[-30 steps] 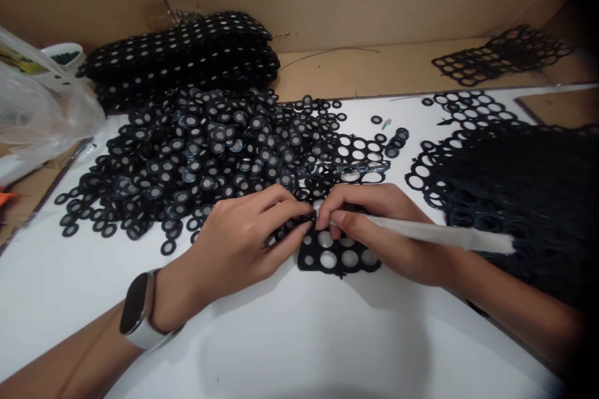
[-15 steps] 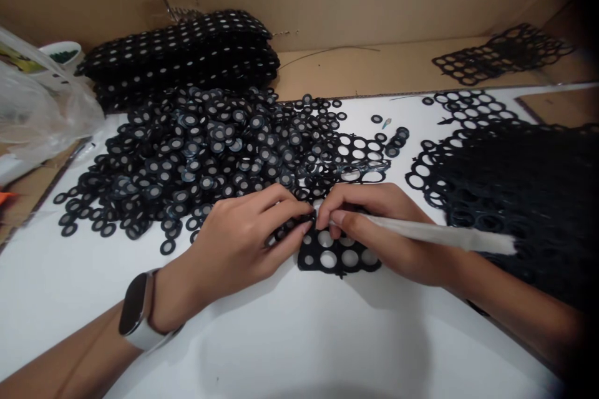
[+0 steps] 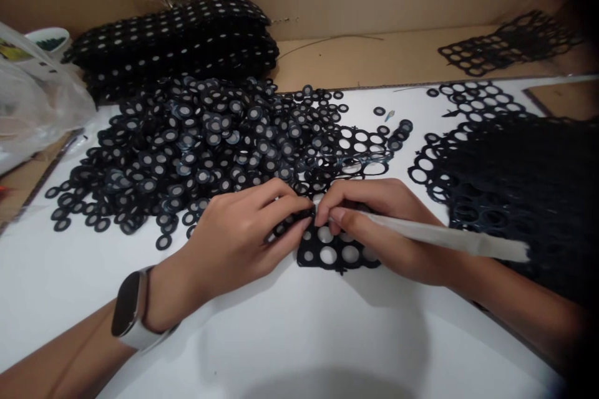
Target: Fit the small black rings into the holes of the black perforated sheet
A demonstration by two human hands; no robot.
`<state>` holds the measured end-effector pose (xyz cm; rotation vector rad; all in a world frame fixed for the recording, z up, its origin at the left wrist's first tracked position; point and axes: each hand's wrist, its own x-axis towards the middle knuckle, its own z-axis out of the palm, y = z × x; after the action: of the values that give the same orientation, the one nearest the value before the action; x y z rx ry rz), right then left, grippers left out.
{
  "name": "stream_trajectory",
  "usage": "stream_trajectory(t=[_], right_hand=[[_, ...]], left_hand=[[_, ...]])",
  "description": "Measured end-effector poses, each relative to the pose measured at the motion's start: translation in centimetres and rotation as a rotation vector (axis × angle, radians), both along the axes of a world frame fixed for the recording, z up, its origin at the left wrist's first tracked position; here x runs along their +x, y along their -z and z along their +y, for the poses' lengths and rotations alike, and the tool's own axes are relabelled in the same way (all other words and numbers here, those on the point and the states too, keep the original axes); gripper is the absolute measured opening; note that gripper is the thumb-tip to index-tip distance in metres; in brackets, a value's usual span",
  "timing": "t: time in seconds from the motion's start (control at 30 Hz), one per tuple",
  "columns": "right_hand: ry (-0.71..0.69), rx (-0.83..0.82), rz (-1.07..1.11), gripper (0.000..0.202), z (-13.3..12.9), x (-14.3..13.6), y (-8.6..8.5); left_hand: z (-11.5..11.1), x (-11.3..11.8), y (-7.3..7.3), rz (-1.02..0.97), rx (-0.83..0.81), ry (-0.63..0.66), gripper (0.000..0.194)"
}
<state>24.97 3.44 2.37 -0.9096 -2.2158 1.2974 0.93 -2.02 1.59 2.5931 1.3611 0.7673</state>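
Spotty sheets (image 3: 173, 62) seem undone; loose rings (image 3: 203, 134) are heaped. By the left hand (image 3: 243, 234), fingers close together, grip unclear, a part-emptied sheet (image 3: 339, 255) is touched on the counter (image 3: 234, 343). A stick (image 3: 430, 234) is held by the right hand (image 3: 397, 248). Empty-looking sheets (image 3: 515, 181) are piled.

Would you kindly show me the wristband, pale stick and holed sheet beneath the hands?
Wristband (image 3: 127, 303), head view: dark screen.
Pale stick (image 3: 435, 234), head view: mid-shaft.
Holed sheet (image 3: 317, 258), head view: web between holes.
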Motion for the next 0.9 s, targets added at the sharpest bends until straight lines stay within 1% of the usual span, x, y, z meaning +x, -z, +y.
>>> stream_trajectory(t=[0.17,0.4,0.7,0.9], right_hand=[[-0.014,0.046,-0.001,0.02,-0.06,-0.09,-0.02],[-0.021,0.118,0.065,0.02,-0.26,-0.41,-0.25],[-0.026,0.147,0.058,0.02,-0.38,-0.47,-0.4],[-0.033,0.173,0.081,0.019,-0.32,-0.45,-0.12]], left_hand=[[-0.04,0.03,0.0,0.001,0.002,0.008,0.02],[-0.05,0.03,0.03,0.012,-0.004,0.008,0.02],[-0.01,0.11,0.07,0.025,0.014,0.013,0.019],[0.03,0.15,0.21,0.035,0.02,0.014,0.02]])
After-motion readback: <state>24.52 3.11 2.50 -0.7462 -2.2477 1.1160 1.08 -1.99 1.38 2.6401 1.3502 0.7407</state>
